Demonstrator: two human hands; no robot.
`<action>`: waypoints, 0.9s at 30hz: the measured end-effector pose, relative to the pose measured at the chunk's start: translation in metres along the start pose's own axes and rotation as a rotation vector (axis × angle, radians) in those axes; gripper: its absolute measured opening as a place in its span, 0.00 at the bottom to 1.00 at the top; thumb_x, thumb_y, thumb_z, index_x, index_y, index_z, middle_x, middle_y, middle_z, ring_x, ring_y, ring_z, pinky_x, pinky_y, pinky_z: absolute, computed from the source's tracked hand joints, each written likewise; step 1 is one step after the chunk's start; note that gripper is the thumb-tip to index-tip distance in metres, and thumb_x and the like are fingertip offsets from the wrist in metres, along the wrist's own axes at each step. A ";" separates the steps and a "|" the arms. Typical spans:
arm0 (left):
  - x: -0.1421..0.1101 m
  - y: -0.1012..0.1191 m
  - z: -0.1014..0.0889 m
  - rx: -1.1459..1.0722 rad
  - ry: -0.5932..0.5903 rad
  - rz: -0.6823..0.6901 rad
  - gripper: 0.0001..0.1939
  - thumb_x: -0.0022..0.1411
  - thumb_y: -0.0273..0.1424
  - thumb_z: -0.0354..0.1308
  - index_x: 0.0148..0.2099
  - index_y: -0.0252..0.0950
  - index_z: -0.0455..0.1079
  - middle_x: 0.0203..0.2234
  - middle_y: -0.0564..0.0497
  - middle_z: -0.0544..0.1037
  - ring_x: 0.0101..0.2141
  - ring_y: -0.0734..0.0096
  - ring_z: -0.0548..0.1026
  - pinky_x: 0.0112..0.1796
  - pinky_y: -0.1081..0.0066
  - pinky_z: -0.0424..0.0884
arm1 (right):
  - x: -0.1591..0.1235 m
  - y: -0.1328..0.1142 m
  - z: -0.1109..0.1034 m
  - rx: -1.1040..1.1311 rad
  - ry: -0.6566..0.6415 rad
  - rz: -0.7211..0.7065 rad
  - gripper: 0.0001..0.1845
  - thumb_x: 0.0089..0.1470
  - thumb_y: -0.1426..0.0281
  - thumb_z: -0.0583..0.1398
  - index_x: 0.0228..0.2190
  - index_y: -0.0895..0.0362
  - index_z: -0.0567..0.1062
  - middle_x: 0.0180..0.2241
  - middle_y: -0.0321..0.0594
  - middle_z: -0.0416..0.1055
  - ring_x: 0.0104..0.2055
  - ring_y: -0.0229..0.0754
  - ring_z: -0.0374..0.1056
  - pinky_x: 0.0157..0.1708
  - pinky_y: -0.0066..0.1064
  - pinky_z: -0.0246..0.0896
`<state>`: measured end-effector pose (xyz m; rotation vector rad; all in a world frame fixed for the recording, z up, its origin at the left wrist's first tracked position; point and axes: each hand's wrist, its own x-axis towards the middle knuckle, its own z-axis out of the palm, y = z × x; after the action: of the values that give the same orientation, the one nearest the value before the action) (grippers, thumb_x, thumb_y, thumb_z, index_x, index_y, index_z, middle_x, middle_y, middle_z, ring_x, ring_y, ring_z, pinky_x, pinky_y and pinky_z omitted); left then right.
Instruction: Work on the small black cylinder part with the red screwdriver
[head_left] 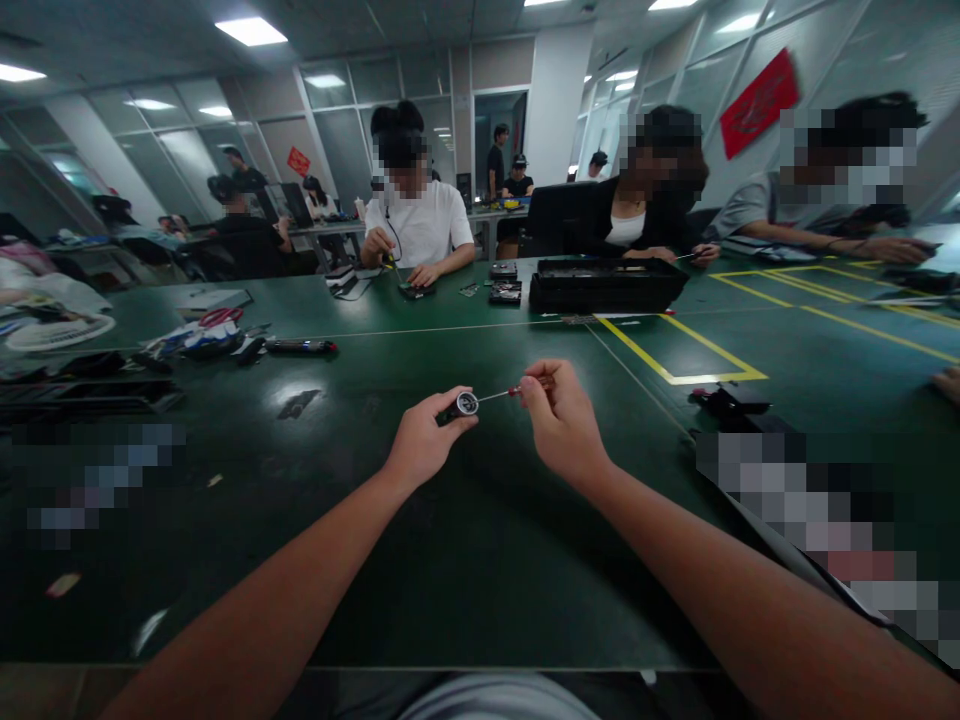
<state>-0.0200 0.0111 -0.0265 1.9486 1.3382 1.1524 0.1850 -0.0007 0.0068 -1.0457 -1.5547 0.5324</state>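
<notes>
Near the middle of the head view, my left hand (429, 435) grips a small black cylindrical part (466, 404) with a silver ring at its face. Its round end is turned partly towards me; my fingers cover much of the rest. My right hand (556, 415) pinches the red handle of a thin screwdriver (495, 396). The metal shaft points left, and its tip is at or very close to the ring's right side; contact cannot be made out. Both hands are raised over the green table (480, 560).
A long black tray (607, 286) stands across the table, with small circuit parts (505, 290) beside it. Tools and cables (202, 335) lie at left, near a black pen-like tool (301, 347). Black items (731, 402) lie at right. Several people sit opposite.
</notes>
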 end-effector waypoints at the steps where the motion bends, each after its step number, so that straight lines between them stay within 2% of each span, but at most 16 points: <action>1: 0.000 0.001 0.000 0.010 -0.003 0.010 0.22 0.62 0.29 0.66 0.58 0.43 0.74 0.52 0.49 0.80 0.54 0.59 0.75 0.57 0.59 0.66 | 0.002 0.005 0.001 0.068 0.023 0.044 0.10 0.62 0.60 0.57 0.38 0.53 0.69 0.31 0.39 0.75 0.32 0.43 0.71 0.34 0.37 0.66; 4: 0.000 0.006 0.000 0.086 -0.041 0.094 0.21 0.63 0.29 0.65 0.58 0.44 0.75 0.52 0.49 0.80 0.54 0.59 0.75 0.57 0.58 0.65 | 0.010 0.023 0.006 0.317 0.101 0.241 0.17 0.61 0.53 0.56 0.33 0.53 0.70 0.27 0.37 0.72 0.27 0.41 0.69 0.31 0.37 0.69; 6: 0.000 0.010 0.001 0.140 -0.053 0.150 0.21 0.63 0.30 0.65 0.58 0.44 0.74 0.53 0.49 0.79 0.54 0.58 0.74 0.57 0.57 0.66 | 0.014 0.035 0.008 0.453 0.120 0.373 0.20 0.61 0.49 0.54 0.29 0.52 0.67 0.19 0.32 0.63 0.20 0.39 0.62 0.27 0.38 0.69; 7: -0.001 0.011 0.001 0.160 -0.052 0.163 0.21 0.64 0.30 0.65 0.58 0.44 0.74 0.53 0.49 0.79 0.54 0.58 0.74 0.56 0.56 0.66 | 0.015 0.040 0.009 0.471 0.120 0.393 0.20 0.61 0.49 0.54 0.29 0.51 0.66 0.19 0.31 0.61 0.20 0.39 0.61 0.27 0.38 0.70; 10: -0.001 0.015 0.003 0.187 -0.057 0.160 0.20 0.64 0.31 0.65 0.59 0.44 0.74 0.52 0.48 0.80 0.52 0.58 0.75 0.56 0.56 0.66 | 0.015 0.045 0.010 0.446 0.205 0.350 0.19 0.60 0.49 0.56 0.30 0.51 0.66 0.21 0.31 0.63 0.21 0.39 0.63 0.28 0.37 0.71; 13: -0.002 0.018 0.003 0.196 -0.063 0.146 0.20 0.64 0.31 0.65 0.58 0.43 0.74 0.50 0.49 0.81 0.51 0.58 0.75 0.55 0.56 0.66 | 0.011 0.038 0.009 0.365 0.241 0.297 0.18 0.61 0.50 0.56 0.32 0.51 0.69 0.25 0.34 0.68 0.26 0.40 0.67 0.30 0.36 0.70; 21: -0.002 0.016 0.001 0.223 -0.058 0.103 0.21 0.63 0.32 0.66 0.58 0.44 0.75 0.46 0.49 0.82 0.47 0.56 0.76 0.50 0.58 0.67 | 0.001 0.011 0.003 0.092 0.135 0.085 0.15 0.66 0.56 0.54 0.37 0.53 0.72 0.29 0.36 0.73 0.30 0.40 0.70 0.32 0.34 0.64; 27: -0.003 0.015 0.002 0.234 -0.050 0.099 0.20 0.62 0.33 0.66 0.56 0.44 0.76 0.43 0.49 0.82 0.44 0.58 0.76 0.49 0.58 0.67 | 0.002 -0.002 -0.007 -0.195 0.100 -0.011 0.20 0.61 0.52 0.61 0.25 0.53 0.74 0.17 0.31 0.64 0.20 0.37 0.59 0.24 0.33 0.50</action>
<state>-0.0115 0.0029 -0.0164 2.2163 1.4179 1.0225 0.1908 -0.0015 0.0112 -1.1925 -1.5449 0.3201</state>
